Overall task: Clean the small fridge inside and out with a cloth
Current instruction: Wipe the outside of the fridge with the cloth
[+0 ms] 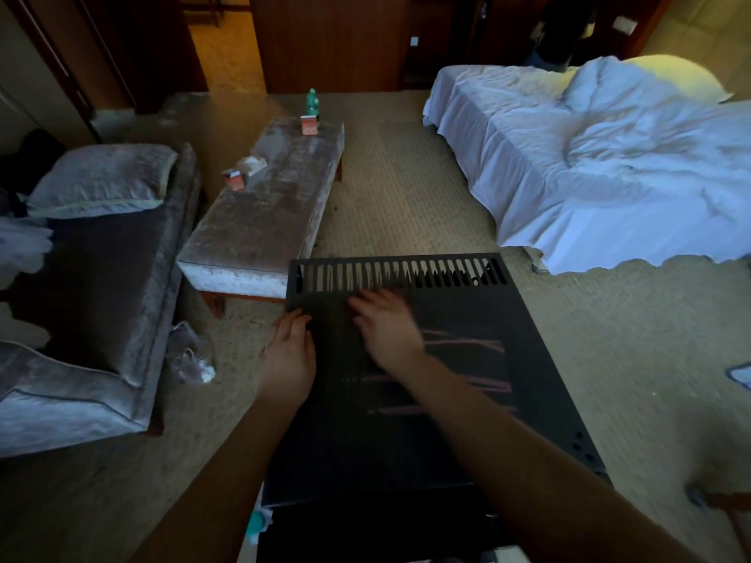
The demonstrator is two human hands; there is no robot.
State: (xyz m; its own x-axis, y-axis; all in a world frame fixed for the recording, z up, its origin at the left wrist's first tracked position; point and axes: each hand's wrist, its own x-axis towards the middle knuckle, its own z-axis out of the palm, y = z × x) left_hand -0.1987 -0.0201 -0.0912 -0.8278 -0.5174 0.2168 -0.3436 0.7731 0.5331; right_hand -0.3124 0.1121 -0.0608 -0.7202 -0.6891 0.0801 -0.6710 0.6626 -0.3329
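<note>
While both your arms reach forward, your left hand point(290, 351) rests on the left edge of the small fridge point(447, 420); you cannot tell if its fingers grip. Your right hand point(386, 327) lies flat on top, fingers spread, blurry. The one black fridge is right below you, near the bench point(260, 221) and bed point(589, 168). Its long side runs away from you, with one row of slots point(400, 274) at the far end.

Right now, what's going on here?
A person leans over the black fridge with both hands on its top. The left hand rests at the left edge. The right hand lies flat and motion-blurred just short of the vent slots. No cloth shows in either hand. Pale streaks cross the top. A bench and a bed stand beyond.
</note>
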